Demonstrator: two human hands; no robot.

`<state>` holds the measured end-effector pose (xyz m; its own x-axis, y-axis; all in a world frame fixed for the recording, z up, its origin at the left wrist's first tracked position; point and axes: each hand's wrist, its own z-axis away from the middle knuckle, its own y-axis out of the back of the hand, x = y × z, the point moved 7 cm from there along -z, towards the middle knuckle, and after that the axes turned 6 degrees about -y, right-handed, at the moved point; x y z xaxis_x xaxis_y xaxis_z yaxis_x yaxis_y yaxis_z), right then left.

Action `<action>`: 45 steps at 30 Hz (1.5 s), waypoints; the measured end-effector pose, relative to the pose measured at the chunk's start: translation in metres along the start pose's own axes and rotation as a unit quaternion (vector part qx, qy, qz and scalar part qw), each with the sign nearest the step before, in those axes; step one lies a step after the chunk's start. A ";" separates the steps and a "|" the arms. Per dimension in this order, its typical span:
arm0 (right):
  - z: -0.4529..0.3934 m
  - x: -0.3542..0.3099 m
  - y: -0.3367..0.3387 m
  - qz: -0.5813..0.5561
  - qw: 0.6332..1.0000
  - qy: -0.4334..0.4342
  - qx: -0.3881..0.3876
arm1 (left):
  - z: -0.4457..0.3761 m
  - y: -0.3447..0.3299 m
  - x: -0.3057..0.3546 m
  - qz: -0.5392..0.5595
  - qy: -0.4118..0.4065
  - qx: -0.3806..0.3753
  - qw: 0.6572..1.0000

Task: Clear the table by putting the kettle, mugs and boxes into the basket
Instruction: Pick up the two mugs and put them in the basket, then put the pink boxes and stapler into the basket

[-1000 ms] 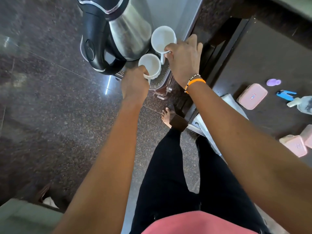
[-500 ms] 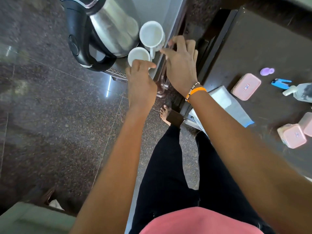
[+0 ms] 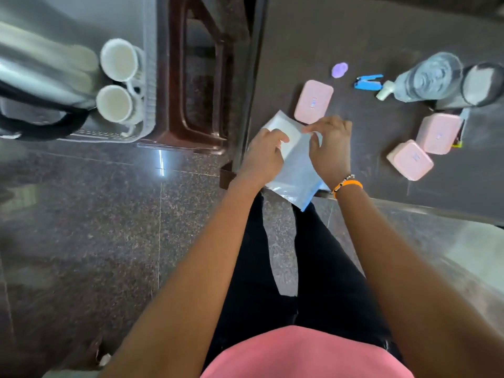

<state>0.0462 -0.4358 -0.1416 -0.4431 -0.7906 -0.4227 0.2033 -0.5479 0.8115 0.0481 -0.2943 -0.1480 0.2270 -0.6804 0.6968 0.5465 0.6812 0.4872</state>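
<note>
Far to the left, the steel kettle (image 3: 41, 75) with its black handle lies blurred inside the pale basket (image 3: 148, 77), and two white mugs (image 3: 120, 60) stand beside it against the basket's right wall, one farther, one nearer. Right of the basket sits a dark brown stool (image 3: 191, 137), partly tucked under the edge of the dark table (image 3: 354, 28). At the table's near left corner lies a clear plastic pouch (image 3: 294, 170) with a blue edge, overhanging the rim. Both hands meet on it: the left hand (image 3: 263, 156) has its fingers curled down onto the pouch's left side, and the right hand (image 3: 331, 148), with an orange band and a beaded bracelet at the wrist, pinches the pouch's far part between thumb and fingers. Just beyond the hands rests a pink box (image 3: 313, 101) with rounded corners. Farther right, a small purple object (image 3: 339, 69) and a blue stapler-like item (image 3: 368, 82) lie near a clear bottle (image 3: 425, 77) on its side. Nearer, two more pink boxes (image 3: 410, 159) sit touching, close to the right edge.
</note>
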 end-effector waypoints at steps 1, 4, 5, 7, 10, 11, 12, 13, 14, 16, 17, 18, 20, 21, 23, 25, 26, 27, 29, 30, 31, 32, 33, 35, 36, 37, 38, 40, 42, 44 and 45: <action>-0.002 0.018 0.004 -0.002 1.000 -0.016 -0.002 | -0.008 -0.013 0.004 -0.014 0.004 -0.023 1.000; -0.007 0.059 0.012 -0.022 0.999 -0.042 -0.009 | -0.034 -0.036 0.015 -0.015 0.036 -0.045 0.998; -0.009 0.068 0.012 -0.025 0.999 -0.046 -0.015 | -0.044 -0.040 0.017 -0.016 0.043 -0.040 0.998; -0.013 0.087 0.012 -0.024 0.998 -0.056 -0.029 | -0.062 -0.047 0.021 -0.027 0.056 -0.040 0.997; -0.017 0.111 0.012 -0.033 0.996 -0.070 -0.040 | -0.086 -0.058 0.019 -0.020 0.095 -0.036 0.995; -0.019 0.117 0.013 -0.039 0.996 -0.073 -0.041 | -0.093 -0.062 0.018 0.005 0.109 -0.029 0.994; -0.020 0.122 0.014 -0.047 0.995 -0.073 -0.043 | -0.098 -0.066 0.018 0.034 0.123 -0.022 0.992; -0.022 0.127 0.014 -0.056 0.995 -0.073 -0.045 | -0.102 -0.068 0.019 0.057 0.136 -0.015 0.989; -0.024 0.132 0.016 -0.065 0.994 -0.076 -0.044 | -0.104 -0.071 0.021 0.069 0.143 -0.004 0.987; -0.028 0.144 0.020 -0.086 0.991 -0.097 -0.038 | -0.108 -0.075 0.027 0.079 0.136 0.024 0.987; -0.030 0.150 0.022 -0.097 0.989 -0.110 -0.032 | -0.109 -0.078 0.033 0.081 0.127 0.031 0.988; -0.032 0.156 0.026 -0.111 0.986 -0.124 -0.024 | -0.110 -0.083 0.038 0.076 0.122 0.032 0.989; -0.032 0.169 0.032 -0.142 0.978 -0.153 -0.003 | -0.110 -0.096 0.047 0.042 0.109 0.026 0.993; -0.032 0.177 0.037 -0.162 0.971 -0.177 0.014 | -0.109 -0.103 0.052 0.020 0.098 0.023 0.995; -0.026 0.198 0.047 -0.202 0.948 -0.238 0.068 | -0.105 -0.116 0.065 -0.024 0.077 0.027 0.996; -0.016 0.221 0.054 -0.221 0.918 -0.304 0.127 | -0.101 -0.128 0.077 -0.040 0.062 0.038 0.997; -0.010 0.233 0.056 -0.217 0.904 -0.336 0.150 | -0.098 -0.135 0.083 -0.038 0.056 0.041 0.997; -0.004 0.244 0.057 -0.211 0.890 -0.368 0.167 | -0.096 -0.141 0.089 -0.036 0.051 0.041 0.997; 0.007 0.266 0.057 -0.210 0.857 -0.430 0.191 | -0.092 -0.155 0.098 -0.032 0.044 0.037 0.998; 0.011 0.277 0.057 -0.215 0.838 -0.461 0.199 | -0.090 -0.161 0.100 -0.030 0.046 0.034 0.998; 0.014 0.286 0.055 -0.222 0.818 -0.490 0.203 | -0.089 -0.165 0.100 -0.029 0.049 0.031 0.998; 0.016 0.293 0.052 -0.234 0.800 -0.515 0.200 | -0.087 -0.170 0.100 -0.033 0.052 0.027 0.998; 0.016 0.299 0.048 -0.255 0.785 -0.532 0.189 | -0.086 -0.174 0.099 -0.039 0.056 0.023 0.997; 0.013 0.306 0.038 -0.325 0.758 -0.542 0.159 | -0.084 -0.178 0.096 -0.038 0.073 0.014 0.996; 0.012 0.308 0.034 -0.359 0.745 -0.542 0.147 | -0.082 -0.179 0.094 -0.029 0.086 0.011 0.996; 0.012 0.309 0.032 -0.380 0.735 -0.544 0.137 | -0.080 -0.179 0.092 -0.017 0.098 0.009 0.995; 0.012 0.310 0.030 -0.393 0.728 -0.547 0.129 | -0.077 -0.179 0.090 -0.003 0.104 0.010 0.995; 0.014 0.308 0.026 -0.423 0.712 -0.550 0.113 | -0.074 -0.174 0.088 0.022 0.103 0.019 0.994; 0.019 0.301 0.018 -0.465 0.691 -0.547 0.081 | -0.070 -0.166 0.083 0.046 0.109 0.029 0.993; 0.025 0.292 0.009 -0.508 0.667 -0.543 0.038 | -0.064 -0.158 0.076 0.075 0.128 0.044 0.988; 0.027 0.285 0.006 -0.530 0.657 -0.536 0.021 | -0.059 -0.152 0.071 0.086 0.136 0.052 0.986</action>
<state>-0.1028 -0.6572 -0.2465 -0.6813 0.6883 -0.2492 -0.7294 -0.6095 0.3107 0.0283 -0.4617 -0.2036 0.5247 -0.5896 0.6141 0.3988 0.8075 0.4346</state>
